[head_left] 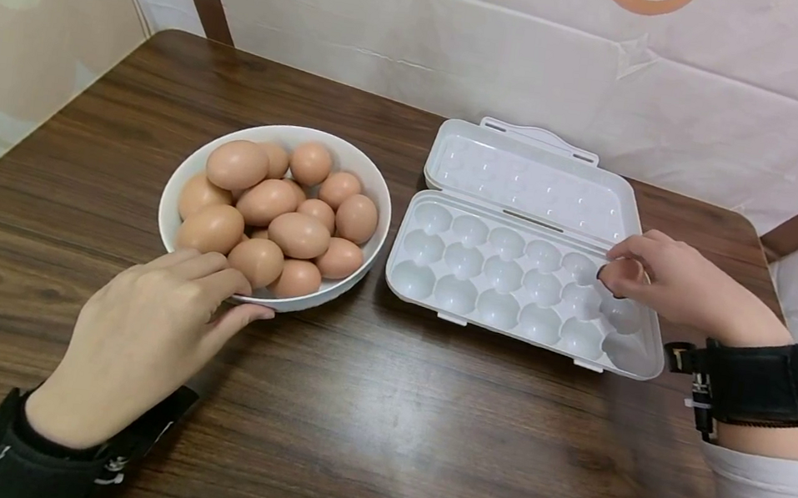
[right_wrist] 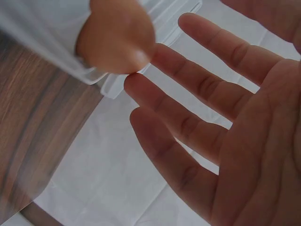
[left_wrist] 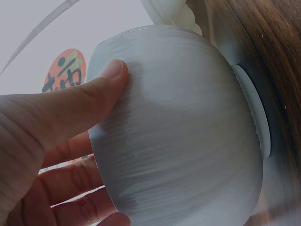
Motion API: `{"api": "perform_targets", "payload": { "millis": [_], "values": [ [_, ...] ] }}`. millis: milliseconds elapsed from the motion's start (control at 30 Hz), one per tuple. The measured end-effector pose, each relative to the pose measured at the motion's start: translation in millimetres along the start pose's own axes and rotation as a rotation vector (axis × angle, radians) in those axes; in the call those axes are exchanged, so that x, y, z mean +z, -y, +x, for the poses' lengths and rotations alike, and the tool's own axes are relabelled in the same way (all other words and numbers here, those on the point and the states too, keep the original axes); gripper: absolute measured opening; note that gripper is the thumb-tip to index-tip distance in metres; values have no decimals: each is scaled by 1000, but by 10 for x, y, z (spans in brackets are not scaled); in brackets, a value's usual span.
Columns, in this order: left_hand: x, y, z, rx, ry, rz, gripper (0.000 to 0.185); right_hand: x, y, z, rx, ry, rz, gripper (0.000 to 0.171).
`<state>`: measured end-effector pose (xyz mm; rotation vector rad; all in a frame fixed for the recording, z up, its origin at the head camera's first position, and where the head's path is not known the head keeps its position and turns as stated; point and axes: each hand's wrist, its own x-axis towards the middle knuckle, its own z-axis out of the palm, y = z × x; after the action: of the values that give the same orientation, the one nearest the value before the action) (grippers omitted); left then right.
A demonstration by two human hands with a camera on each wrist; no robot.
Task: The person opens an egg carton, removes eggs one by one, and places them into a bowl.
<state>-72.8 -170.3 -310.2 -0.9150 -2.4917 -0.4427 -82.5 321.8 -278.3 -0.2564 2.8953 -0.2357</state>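
Observation:
On the left, a white bowl (head_left: 172,207) is heaped with brown eggs (head_left: 298,234). My left hand (head_left: 158,318) grips its near rim, the thumb pressed to the outer wall and the fingers over the edge; the left wrist view shows the bowl's side (left_wrist: 183,117) close up. To the right lies an opened egg carton (head_left: 501,275) with rows of round cups. At its back right end my right hand (head_left: 682,282) holds a brown egg (right_wrist: 117,40) at the fingertips, low at the cups. Part of that egg is hidden by the fingers.
The carton's raised-edge lid (head_left: 537,175) lies folded back toward the wall. A pale sheet (head_left: 426,42) hangs behind the wooden table (head_left: 377,414). Small latch tabs (head_left: 452,318) stick out from the carton's front edge.

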Motion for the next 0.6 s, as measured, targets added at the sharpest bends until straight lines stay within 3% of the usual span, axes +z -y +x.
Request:
{"api": "perform_targets", "payload": {
  "millis": [600],
  "values": [
    [-3,7,-5,6,6,-3,28,86,-108,89,76,69,-38,40]
  ]
}}
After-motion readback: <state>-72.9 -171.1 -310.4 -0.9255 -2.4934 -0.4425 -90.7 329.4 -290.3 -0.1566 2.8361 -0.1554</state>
